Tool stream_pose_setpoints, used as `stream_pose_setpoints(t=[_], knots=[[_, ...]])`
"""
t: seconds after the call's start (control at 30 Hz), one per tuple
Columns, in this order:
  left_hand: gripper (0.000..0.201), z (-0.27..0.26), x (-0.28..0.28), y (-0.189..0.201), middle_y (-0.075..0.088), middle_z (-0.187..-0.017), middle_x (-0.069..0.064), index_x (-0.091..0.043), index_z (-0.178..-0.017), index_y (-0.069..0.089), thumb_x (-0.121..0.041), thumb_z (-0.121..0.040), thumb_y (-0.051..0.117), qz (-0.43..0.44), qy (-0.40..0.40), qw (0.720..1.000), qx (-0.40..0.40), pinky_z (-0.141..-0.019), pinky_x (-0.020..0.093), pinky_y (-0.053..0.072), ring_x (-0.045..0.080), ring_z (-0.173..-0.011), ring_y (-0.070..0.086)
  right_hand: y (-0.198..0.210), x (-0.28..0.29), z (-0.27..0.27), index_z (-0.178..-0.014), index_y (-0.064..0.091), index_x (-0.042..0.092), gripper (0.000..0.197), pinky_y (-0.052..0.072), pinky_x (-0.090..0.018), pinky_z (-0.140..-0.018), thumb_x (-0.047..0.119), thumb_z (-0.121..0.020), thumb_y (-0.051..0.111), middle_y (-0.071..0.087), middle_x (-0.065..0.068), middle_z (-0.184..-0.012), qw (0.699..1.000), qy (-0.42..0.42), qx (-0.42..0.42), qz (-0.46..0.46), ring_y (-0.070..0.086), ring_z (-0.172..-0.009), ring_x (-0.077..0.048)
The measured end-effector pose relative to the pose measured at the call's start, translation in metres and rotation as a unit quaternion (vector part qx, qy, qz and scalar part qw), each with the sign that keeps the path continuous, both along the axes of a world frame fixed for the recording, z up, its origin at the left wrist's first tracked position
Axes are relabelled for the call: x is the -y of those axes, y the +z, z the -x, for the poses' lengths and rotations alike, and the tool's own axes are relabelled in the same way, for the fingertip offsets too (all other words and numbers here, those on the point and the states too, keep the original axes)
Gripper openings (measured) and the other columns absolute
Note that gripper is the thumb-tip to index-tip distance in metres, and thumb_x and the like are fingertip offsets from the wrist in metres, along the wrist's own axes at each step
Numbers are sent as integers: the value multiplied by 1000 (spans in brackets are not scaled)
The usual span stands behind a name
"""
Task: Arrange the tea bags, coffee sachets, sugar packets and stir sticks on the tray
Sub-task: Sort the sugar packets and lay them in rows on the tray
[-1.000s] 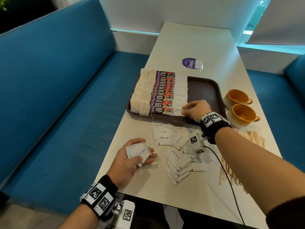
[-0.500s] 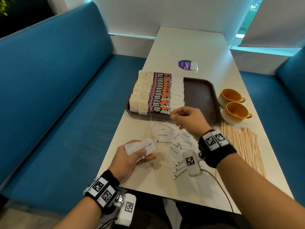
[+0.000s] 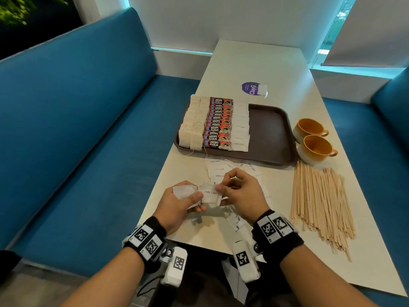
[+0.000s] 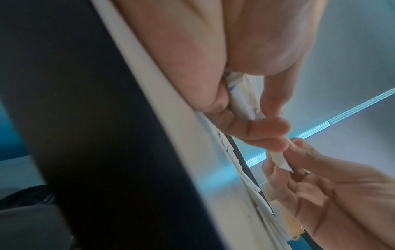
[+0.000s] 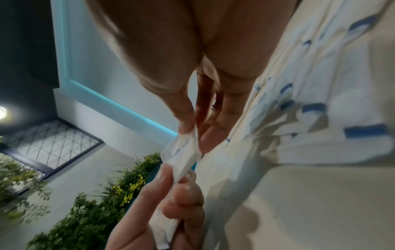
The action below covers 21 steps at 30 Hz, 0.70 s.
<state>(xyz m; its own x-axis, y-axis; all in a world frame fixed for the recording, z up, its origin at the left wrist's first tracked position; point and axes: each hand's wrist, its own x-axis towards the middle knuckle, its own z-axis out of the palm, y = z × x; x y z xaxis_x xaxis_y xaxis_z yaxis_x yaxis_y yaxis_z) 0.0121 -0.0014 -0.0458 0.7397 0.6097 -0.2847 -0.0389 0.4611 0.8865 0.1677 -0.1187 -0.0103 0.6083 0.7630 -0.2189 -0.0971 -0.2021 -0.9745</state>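
Right hand [image 3: 240, 191] left the tray [image 3: 269, 129], both hands pinching one sugar packet [image 3: 210, 193] (wrist views hide tray

Matt paper sugar packets [image 3: 240, 134], glossy coffee sachets [image 3: 218, 127], pale wooden stir sticks [image 3: 321, 200], smooth brown plastic tray [image 3: 267, 129].

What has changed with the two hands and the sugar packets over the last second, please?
The right hand left the tray, came back toward the body and now pinches the top sugar packet of the stack that the left hand holds. The left hand kept its stack; the tray rows, cups and stir sticks lie as before.
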Motion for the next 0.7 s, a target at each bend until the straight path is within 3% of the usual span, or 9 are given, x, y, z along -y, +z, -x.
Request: stream_pose_setpoints(t=[0.1,0.2,0.33,0.47,0.6,0.7], knots=[[19,0,0,-1,68,-82,27,5,-106,58,1,-90,67,12,6,1000,0,-62,38,61,31,-65,68,1,2,4,-91,66,1,12,64,-45,-64,-1,-85,77,69,-26,-95,1000,-1,-28,-2,70,-76,-30],[14,0,0,-1,69,-91,28,5,-104,58,3,-92,65,16,17,1000,2,-63,35,62,32,-65,70,2,4,8,-89,68,-1,12,65,-48,-71,-9,-83,76,67,-30,-104,999,15,-52,-4,72,-83,-37],[11,0,0,1,71,-91,25,0,-98,59,2,-89,67,24,13,1000,-1,-63,36,63,32,-64,71,-1,2,11,-79,70,2,15,65,-47,-71,-12,-83,74,68,-30,-99,998,-14,-56,-9,73,-84,-40],[24,0,0,1,71,-91,26,-2,-100,59,-8,-83,73,19,-4,1000,-8,-63,38,64,34,-66,71,1,6,8,-87,75,-6,6,64,-33,-70,-11,-84,74,73,-26,-95,998,21,-49,18,73,-83,-30],[16,-1,0,1,69,-86,28,2,-97,58,-10,-91,67,11,1,1000,0,-54,33,59,36,-62,67,0,10,4,-96,80,5,20,63,-36,-83,-6,-79,80,76,-19,-93,997,63,-24,34,75,-87,-32],[21,-1,-1,1,68,-88,30,3,-96,57,-15,-91,66,16,-1,1000,11,-52,33,58,39,-63,65,-1,11,2,-99,80,5,25,63,-37,-82,-6,-78,81,76,-23,-94,996,69,-49,39,76,-82,-33]])
